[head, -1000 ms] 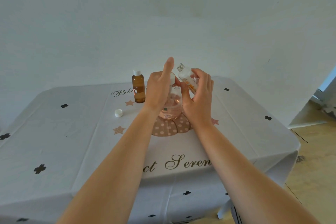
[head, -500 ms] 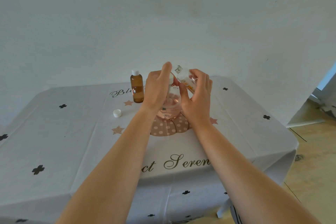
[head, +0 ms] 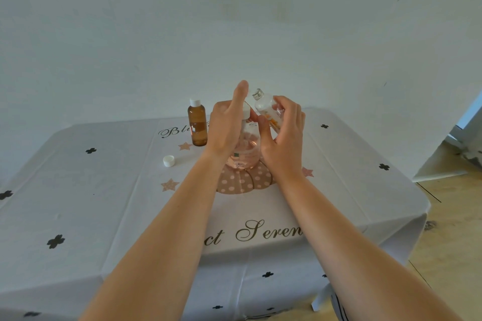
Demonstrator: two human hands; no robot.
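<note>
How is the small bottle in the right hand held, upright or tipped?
Tipped: the small bottle leans in the right hand, its uncapped neck pointing up-left, near the pink bottle.

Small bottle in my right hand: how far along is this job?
Done: a white cap lies loose on the tablecloth. In hand: the right hand holds the small bottle tilted; the left hand holds the pink bottle. Left: probably filling, then recapping.

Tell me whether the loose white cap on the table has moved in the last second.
No. The white cap still lies on the tablecloth, just left of and in front of the amber bottle.
</note>
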